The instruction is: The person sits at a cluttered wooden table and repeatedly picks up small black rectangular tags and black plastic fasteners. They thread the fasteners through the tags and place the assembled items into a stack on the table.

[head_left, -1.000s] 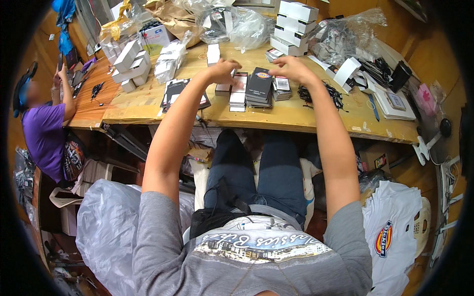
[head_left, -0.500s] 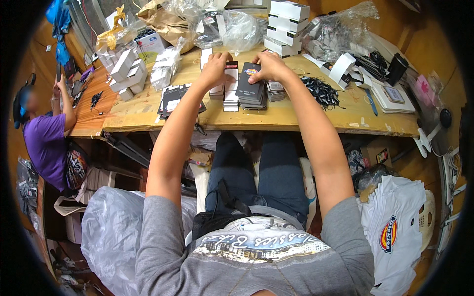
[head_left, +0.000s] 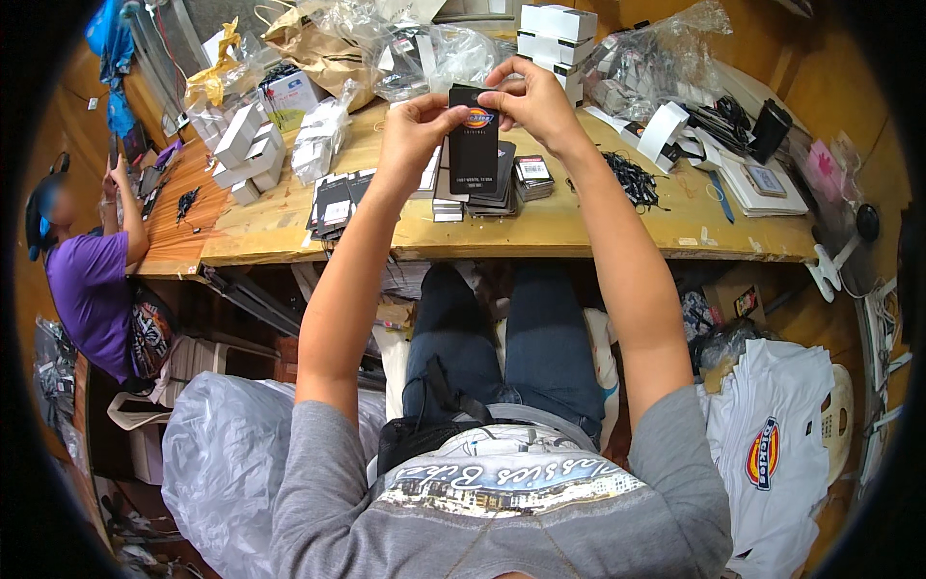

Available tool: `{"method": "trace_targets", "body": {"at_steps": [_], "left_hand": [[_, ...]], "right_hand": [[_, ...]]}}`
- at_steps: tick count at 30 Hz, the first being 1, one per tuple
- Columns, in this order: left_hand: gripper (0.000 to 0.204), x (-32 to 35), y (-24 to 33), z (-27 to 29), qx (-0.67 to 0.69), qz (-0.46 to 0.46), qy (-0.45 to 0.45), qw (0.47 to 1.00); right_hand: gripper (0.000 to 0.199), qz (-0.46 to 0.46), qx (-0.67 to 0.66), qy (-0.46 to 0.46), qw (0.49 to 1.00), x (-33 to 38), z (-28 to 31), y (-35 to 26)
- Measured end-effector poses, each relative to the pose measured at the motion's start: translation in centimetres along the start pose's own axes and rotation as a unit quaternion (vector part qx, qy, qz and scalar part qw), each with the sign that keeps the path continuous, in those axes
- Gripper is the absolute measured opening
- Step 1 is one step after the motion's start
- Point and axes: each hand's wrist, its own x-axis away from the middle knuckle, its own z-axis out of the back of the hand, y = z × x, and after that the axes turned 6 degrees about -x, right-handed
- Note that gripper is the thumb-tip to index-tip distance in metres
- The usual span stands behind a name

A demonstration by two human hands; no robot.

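A black hang tag (head_left: 474,154) with a small coloured logo is held upright above the table between my hands. My left hand (head_left: 417,127) pinches its upper left edge, and my right hand (head_left: 533,99) grips the upper right corner. Below it lies a stack of similar black tags (head_left: 502,198), partly covered by the raised one. White cards or labels (head_left: 447,208) are piled just left of that stack. On its right sits a small pile of tags with white labels (head_left: 533,174). More black tags (head_left: 335,207) lie spread out beyond my left forearm.
Black cords (head_left: 632,179) lie heaped on the right of the wooden table (head_left: 579,229). White boxes (head_left: 253,154) stand at left, others (head_left: 558,27) at the back among plastic bags. A person in purple (head_left: 89,289) is at far left. White shirts (head_left: 772,434) hang at right.
The black tag has come up off the stack and stands upright in both hands. My left hand moved from the white cards to the tag; my right hand rose with it.
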Motion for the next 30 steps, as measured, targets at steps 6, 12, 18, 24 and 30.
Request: {"method": "trace_targets", "body": {"at_steps": [6, 12, 18, 24, 30], "left_hand": [[0.019, 2.4, -0.4, -0.1, 0.025, 0.009, 0.052, 0.998], [0.018, 4.8, -0.5, -0.5, 0.142, 0.096, 0.031, 0.985], [0.02, 5.8, -0.9, -1.1, 0.162, 0.116, 0.024, 0.98], [0.019, 6.8, -0.9, -1.7, 0.162, 0.12, 0.04, 0.979], [0.019, 7.4, -2.0, -2.1, 0.165, 0.108, 0.042, 0.98]], "right_hand": [[0.023, -0.114, 0.306, 0.007, 0.945, 1.5, 5.0, 5.1], [0.037, -0.218, 0.408, -0.043, 0.885, 2.5, 5.1, 5.9], [0.038, -0.206, 0.374, -0.048, 0.903, 2.2, 5.3, 6.7], [0.039, -0.179, 0.28, 0.017, 0.943, 2.2, 5.9, 8.2], [0.035, -0.259, 0.063, 0.061, 0.962, 2.8, 5.8, 6.9]]}}
